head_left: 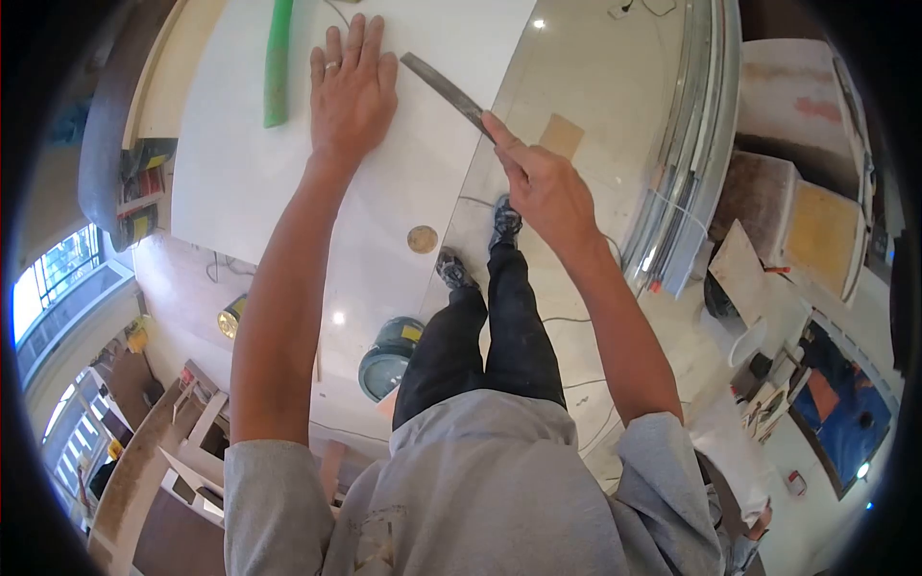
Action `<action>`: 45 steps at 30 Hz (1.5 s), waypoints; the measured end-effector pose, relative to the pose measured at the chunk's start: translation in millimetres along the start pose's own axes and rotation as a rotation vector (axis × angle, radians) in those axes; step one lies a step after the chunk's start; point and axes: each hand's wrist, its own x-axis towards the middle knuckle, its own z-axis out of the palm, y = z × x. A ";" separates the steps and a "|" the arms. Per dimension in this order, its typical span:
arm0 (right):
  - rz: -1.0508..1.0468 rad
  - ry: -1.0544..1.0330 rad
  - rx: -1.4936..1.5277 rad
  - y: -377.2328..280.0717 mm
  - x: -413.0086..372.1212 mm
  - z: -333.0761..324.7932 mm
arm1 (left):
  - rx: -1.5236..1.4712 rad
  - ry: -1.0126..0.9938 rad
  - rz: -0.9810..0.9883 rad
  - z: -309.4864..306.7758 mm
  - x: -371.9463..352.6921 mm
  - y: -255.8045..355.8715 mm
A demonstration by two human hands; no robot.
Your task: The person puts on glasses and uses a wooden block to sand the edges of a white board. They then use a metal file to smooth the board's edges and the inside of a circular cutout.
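Note:
My left hand (353, 91) lies flat on a large white board (240, 182), fingers stretched out and a ring on one of them. In my right hand (549, 187) is a long, narrow, dark metal file (447, 93), my index finger laid along it. The file points up and left over the board, its far end close to my left fingertips. Left of my left hand, a green tube-like piece (277, 67) rests on the board. A round brownish patch (423, 239) shows in the board near its edge by my feet.
A bundle of long metal strips (687, 144) lies to the right on the tiled floor. A dark bucket (389, 355) stands beside my legs. Cables cross the floor, and a small tan square piece (561, 136) lies right of the board. Stacked panels (821, 230) stand further right.

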 end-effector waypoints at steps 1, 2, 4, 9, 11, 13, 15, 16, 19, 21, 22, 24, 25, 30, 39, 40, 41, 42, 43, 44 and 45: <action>0.009 0.009 -0.025 3.0 -8.7 -0.4 | -0.014 0.001 -0.002 -0.8 1.2 -1.1; 0.021 0.011 -0.049 5.2 -21.1 0.0 | -0.027 -0.005 -0.007 -2.0 0.4 -0.9; 0.074 -0.014 -0.062 10.6 -74.0 -10.7 | -0.032 0.003 -0.005 -3.8 0.2 -0.7; 0.076 0.025 0.007 15.1 -69.8 -9.1 | -0.035 -0.038 -0.035 -5.7 -2.4 1.1; 0.031 0.085 0.016 14.8 11.1 3.1 | -0.024 -0.032 -0.037 -5.0 2.1 0.7; 0.037 0.066 0.007 8.0 34.9 -0.6 | -0.016 -0.020 -0.033 -4.3 1.5 -0.9; 0.072 0.019 -0.027 7.1 34.8 -7.5 | -0.010 -0.017 -0.032 -3.6 2.6 -0.2; 0.096 -0.001 -0.029 8.5 19.6 -10.5 | -0.002 -0.021 -0.039 -2.7 1.9 -0.9; 0.136 -0.044 -0.013 10.9 -65.3 -15.8 | 0.017 -0.027 -0.051 -3.3 0.8 1.0; 0.134 -0.037 0.024 10.5 -96.9 -18.4 | 0.025 -0.027 -0.051 -3.6 1.5 -0.5; 0.112 -0.030 0.025 13.6 -91.5 -13.4 | 0.021 -0.027 -0.052 -3.3 0.9 -0.1; 0.075 -0.003 0.024 17.9 -60.0 -5.9 | 0.004 -0.032 -0.044 -2.5 2.5 2.6; 0.069 0.007 0.033 14.5 -34.8 -4.8 | -0.006 -0.039 -0.044 -3.8 1.5 3.7; 0.017 0.017 0.019 9.4 25.1 -4.9 | -0.021 -0.037 -0.015 -6.9 6.5 1.8; 0.113 0.010 0.084 15.8 -5.3 -22.6 | 0.023 -0.036 -0.020 -3.1 0.3 1.7; 0.090 0.039 0.089 12.7 23.3 -17.5 | 0.021 -0.043 -0.019 -4.4 -0.5 1.9; 0.067 0.033 0.081 13.9 44.3 -14.6 | 0.022 -0.040 -0.015 -7.3 2.7 0.6; 0.047 0.025 0.073 14.3 60.1 -12.6 | 0.025 -0.041 -0.016 -8.5 2.0 -1.6; 0.032 0.018 0.060 14.5 66.3 -14.1 | 0.021 -0.043 -0.016 -8.0 1.0 -1.8; 0.047 0.007 0.039 15.1 61.8 -18.6 | 0.010 -0.040 -0.018 -6.4 2.6 -0.5; 0.060 -0.009 0.015 15.8 50.1 -23.2 | 0.000 -0.040 -0.016 -6.7 4.3 2.1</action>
